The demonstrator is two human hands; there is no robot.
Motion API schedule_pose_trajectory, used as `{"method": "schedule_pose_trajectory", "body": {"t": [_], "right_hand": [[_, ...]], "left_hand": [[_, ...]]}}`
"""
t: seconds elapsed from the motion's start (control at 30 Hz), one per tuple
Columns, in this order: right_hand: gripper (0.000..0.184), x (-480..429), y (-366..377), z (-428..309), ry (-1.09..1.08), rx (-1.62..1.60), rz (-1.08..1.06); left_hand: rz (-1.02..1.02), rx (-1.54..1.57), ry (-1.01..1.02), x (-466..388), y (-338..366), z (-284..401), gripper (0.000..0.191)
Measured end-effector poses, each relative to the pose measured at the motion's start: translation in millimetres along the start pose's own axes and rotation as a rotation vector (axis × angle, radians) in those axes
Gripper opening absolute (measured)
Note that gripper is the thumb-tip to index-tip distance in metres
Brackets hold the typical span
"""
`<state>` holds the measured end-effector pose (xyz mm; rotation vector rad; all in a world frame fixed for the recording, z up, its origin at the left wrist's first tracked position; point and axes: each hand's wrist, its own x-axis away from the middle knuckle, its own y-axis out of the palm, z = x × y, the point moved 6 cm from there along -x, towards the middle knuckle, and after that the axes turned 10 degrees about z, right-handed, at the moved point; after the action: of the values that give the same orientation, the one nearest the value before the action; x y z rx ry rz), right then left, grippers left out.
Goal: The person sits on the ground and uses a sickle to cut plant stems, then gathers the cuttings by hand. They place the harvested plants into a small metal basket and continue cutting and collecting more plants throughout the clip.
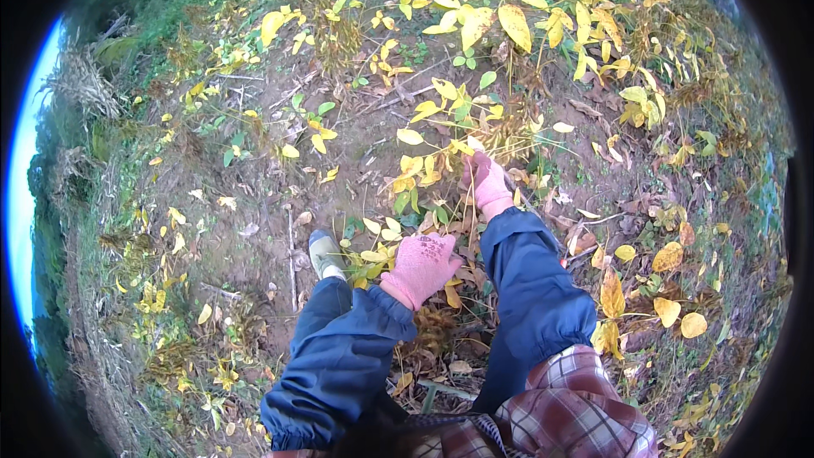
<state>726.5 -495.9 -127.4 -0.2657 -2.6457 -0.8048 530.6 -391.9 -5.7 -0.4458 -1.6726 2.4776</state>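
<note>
My right hand (487,179), in a pink glove, is closed around thin stems of a plant with yellow leaves (410,165). Brown, dry-looking pods (509,135), like those of soybean, spread just beyond its fingers. Closer to my body is my left hand (421,269), also gloved in pink, its thumb apart from its fingers and nothing visible in its grasp. Yellow-green leaves (375,256) lie against its left side. Part of the fingers on both hands is hidden from above.
More yellow-leaved plants (514,25) stand ahead and to the right. Bare soil (254,254) with dry sticks and fallen leaves extends to the left. My shoe (325,253) rests left of my left hand. A pile of dry stalks (86,86) sits at the far left.
</note>
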Motion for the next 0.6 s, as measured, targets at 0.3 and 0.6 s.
{"method": "schedule_pose_trajectory", "body": {"t": [0.3,0.6], "right_hand": [[0.023,-58.7,32.7,22.5,0.254,-0.668,-0.094],[0.022,14.4,76.2,-72.4,0.233,-0.532,-0.522]], "left_hand": [[-0.062,0.1,-0.1,-15.4,9.9,-35.9,0.031],[0.319,-0.231,-0.331,-84.3,23.8,-132.6,0.045]]}}
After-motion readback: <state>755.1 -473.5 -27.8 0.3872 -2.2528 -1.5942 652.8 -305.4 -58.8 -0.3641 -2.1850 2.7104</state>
